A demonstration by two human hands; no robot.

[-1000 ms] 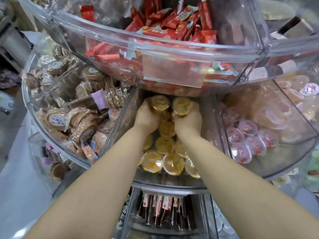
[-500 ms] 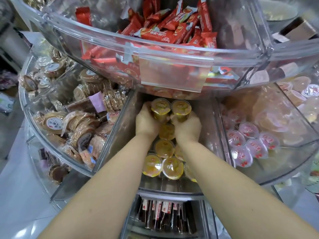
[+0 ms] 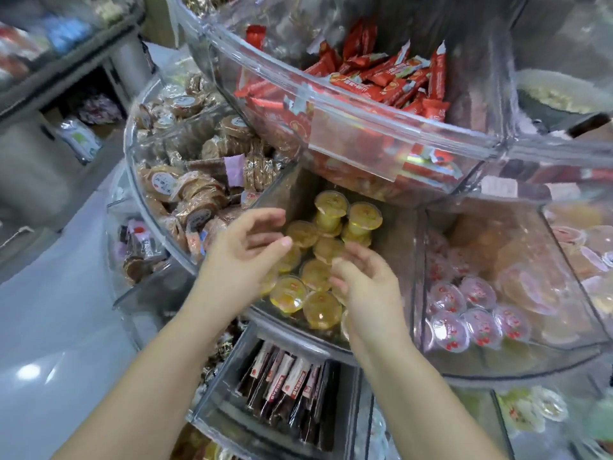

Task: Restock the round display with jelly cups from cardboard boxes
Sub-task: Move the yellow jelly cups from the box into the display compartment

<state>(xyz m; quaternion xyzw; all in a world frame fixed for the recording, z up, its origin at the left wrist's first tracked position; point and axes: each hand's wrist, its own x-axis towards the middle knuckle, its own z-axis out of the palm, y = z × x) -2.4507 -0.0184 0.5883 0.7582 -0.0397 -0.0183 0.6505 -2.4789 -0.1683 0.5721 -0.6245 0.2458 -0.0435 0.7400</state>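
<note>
My left hand (image 3: 243,249) and right hand (image 3: 366,287) hovered empty, fingers loosely spread, over the middle compartment of the round display (image 3: 298,333). Yellow jelly cups (image 3: 318,277) lay just beneath and between them, lids up. Farther in, beyond my fingertips, two stacks of cups (image 3: 348,219) stood upright at the back wall, about equally near either hand.

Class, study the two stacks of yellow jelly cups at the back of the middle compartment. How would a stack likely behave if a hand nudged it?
The two stacks of yellow jelly cups stand tall and narrow on other cups, so a nudge would probably tip them. The cups look round and glossy, so fallen ones may roll or slide. The compartment's clear wall would likely contain them.
</note>
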